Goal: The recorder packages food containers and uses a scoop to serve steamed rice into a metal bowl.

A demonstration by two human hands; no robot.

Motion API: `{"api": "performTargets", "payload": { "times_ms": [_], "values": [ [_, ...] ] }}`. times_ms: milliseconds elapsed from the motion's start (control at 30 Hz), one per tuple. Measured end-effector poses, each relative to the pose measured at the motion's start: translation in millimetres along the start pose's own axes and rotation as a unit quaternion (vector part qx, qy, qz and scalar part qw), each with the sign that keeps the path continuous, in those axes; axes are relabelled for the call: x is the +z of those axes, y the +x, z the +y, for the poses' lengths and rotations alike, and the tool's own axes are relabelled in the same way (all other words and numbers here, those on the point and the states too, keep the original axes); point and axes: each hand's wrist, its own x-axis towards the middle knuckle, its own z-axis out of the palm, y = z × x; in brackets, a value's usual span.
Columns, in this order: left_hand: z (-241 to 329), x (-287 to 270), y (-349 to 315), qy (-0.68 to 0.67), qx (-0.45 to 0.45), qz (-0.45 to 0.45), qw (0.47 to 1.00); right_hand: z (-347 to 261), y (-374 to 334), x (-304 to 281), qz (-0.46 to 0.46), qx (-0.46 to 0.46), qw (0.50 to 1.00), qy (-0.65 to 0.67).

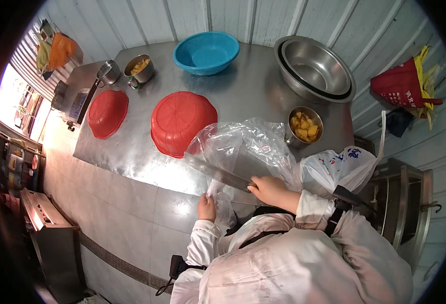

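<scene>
My left hand is closed on a gathered part of a clear plastic bag, near the table's front edge. The bag spreads upward over the metal table and hangs down by my lap. My right hand grips the near end of a long, flat, grey blade-like tool. It slants up and left across the bag, its far end close to an upturned red plastic basin. Whether the tool lies inside or in front of the bag, I cannot tell. Beyond my right hand stands a metal cup of yellow chunks.
A second red basin, a blue basin and nested steel bowls stand on the metal table. At the back left are another cup of yellow chunks and a small pan. A white plastic bag sits at right.
</scene>
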Motion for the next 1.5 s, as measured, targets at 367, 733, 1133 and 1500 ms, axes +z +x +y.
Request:
{"api": "performTargets", "payload": {
  "times_ms": [367, 733, 1133, 1500],
  "values": [
    [23.6, 22.5, 12.7, 0.338, 0.139, -0.015, 0.931, -25.5, 45.0, 51.9, -0.021, -0.063, 0.992, -0.106],
    [0.1, 7.0, -8.3, 0.262, 0.218, 0.036, 0.939, -36.7, 29.1, 54.3, -0.073, -0.028, 0.993, -0.094],
    [83.6, -14.1, -17.0, -0.056, 0.173, -0.025, 0.983, -24.4, 1.2, -104.1, 0.061, 0.012, 0.992, 0.110],
    [116.8, 0.1, -18.4, -0.042, 0.122, 0.019, 0.991, 130.1, -54.4, -318.9, 0.215, 0.136, 0.929, -0.269]
  ]
}}
